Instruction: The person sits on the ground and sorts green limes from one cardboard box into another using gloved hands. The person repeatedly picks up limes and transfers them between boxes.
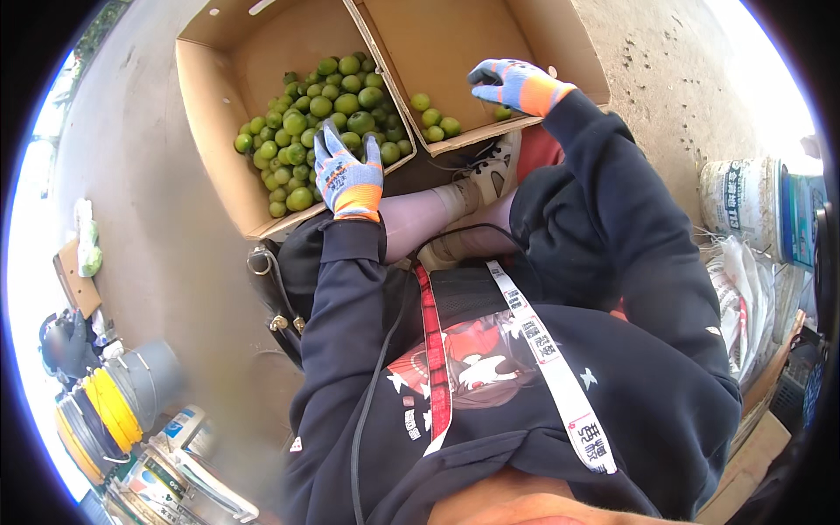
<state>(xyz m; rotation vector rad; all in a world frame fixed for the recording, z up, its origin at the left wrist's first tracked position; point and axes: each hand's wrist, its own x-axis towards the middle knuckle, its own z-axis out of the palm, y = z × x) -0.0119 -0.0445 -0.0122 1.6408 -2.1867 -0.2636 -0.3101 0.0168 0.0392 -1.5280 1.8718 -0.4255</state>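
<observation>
Two cardboard boxes stand side by side before me, their near walls by my crossed legs. Round green fruits, citrus by their look, are heaped in the left box. My left hand, in a grey-blue knit work glove with an orange cuff, reaches over the near edge of that heap. Its thumb and fingers are spread, with no fruit plainly gripped. Above the right box hovers my right hand, gloved alike, fingers loosely curved and apart, seemingly holding nothing. Several fruits lie in that box's near corner; another fruit rests below my right hand.
A black handbag is at my left side. Stacked buckets stand on the lower left. At right are a white paint bucket and plastic sacks. Dark specks dot the concrete floor. Another person is far left.
</observation>
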